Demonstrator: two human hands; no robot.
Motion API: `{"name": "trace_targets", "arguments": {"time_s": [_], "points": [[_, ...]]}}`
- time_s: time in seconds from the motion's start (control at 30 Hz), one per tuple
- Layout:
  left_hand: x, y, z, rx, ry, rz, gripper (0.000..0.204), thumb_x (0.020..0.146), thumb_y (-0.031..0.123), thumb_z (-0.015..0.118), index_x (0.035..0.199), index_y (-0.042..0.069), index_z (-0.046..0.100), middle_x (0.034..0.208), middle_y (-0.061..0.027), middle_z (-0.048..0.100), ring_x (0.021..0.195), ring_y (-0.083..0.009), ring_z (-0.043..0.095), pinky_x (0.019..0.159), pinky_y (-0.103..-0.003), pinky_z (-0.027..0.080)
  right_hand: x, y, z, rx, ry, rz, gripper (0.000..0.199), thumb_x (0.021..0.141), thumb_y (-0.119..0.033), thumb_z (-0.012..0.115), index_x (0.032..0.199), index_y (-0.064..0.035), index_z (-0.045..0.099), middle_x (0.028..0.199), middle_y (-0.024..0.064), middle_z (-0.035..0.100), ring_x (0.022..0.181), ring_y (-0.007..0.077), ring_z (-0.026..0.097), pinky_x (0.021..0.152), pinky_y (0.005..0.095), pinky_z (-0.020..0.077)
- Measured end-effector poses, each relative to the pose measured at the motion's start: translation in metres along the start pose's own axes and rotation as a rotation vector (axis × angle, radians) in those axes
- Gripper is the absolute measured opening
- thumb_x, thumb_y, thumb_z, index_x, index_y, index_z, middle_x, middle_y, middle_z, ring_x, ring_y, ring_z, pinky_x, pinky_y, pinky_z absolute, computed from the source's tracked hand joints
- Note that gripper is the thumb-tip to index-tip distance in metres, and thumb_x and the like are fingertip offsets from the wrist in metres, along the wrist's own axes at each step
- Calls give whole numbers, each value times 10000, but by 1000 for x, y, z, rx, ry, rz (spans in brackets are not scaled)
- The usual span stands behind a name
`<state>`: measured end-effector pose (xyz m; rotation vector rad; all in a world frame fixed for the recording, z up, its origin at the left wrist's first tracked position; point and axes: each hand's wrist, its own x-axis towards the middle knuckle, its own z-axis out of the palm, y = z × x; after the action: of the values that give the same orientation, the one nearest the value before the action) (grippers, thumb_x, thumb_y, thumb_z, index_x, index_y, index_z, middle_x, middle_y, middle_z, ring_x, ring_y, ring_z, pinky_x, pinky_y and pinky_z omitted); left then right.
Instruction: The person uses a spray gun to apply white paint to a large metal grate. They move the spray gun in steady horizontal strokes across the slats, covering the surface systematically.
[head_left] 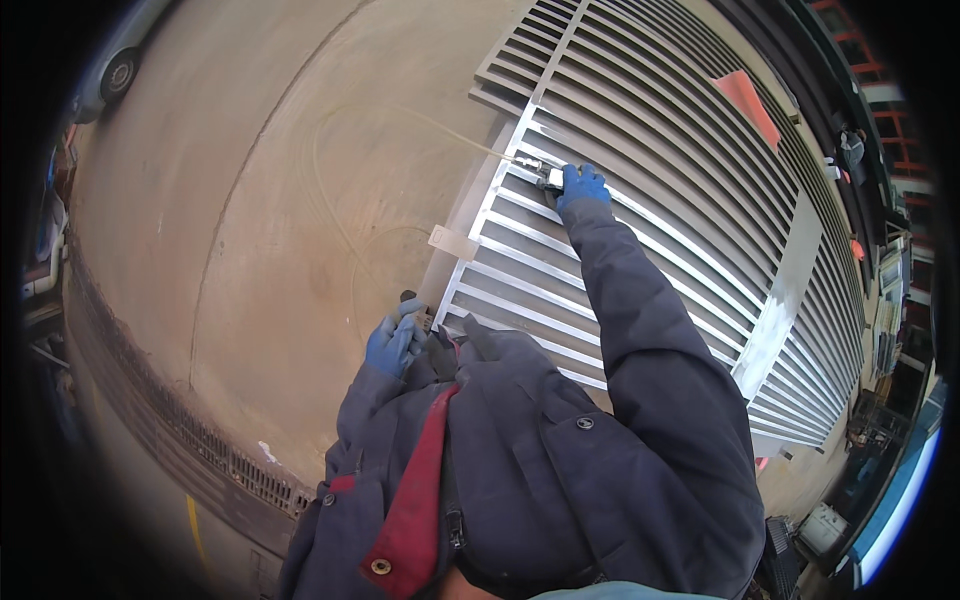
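A large slatted metal panel (487, 205) lies in front of me, its near slats bright and shiny, the far ones duller grey. My right hand (584, 187), in a blue glove, is closed around a small air-powered tool (547, 176) held down at the slats. A thin yellowish hose (440, 125) runs from the tool's left end onto the floor. My left hand (393, 342), also gloved in blue, is curled close to my body by the panel's near left corner. It grips a small item with a dark end, mostly hidden by the fingers.
A pale wooden block (453, 243) sits at the panel's left edge. Orange-red cloth (748, 106) lies across the far slats. The hose loops over the concrete floor (270, 250). A drain grate (250, 477) runs along the left, and a car (118, 75) stands far left.
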<state>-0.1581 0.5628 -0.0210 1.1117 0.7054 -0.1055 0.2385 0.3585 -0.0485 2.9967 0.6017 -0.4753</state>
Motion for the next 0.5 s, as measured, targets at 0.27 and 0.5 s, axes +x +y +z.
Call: {"name": "trace_targets", "arguments": {"time_s": [0.27,0.5], "points": [[-1,-11,0,-25,49,-19,360,1119,224,465,1430,68,560,833,1,627,658,-52,524,604,-198,424,5,-36,9,32,98,-77,512,871,-271,735,1352,-181,584,1410,224,521,1274,454,550,1033,536,516],[-7,-10,-6,-143,97,-29,332,1101,246,511,1390,101,587,822,27,598,653,-41,485,585,-188,390,13,-68,7,-1,80,-72,517,870,-277,754,1345,-171,579,1446,210,501,1296,442,537,1028,537,516]]}}
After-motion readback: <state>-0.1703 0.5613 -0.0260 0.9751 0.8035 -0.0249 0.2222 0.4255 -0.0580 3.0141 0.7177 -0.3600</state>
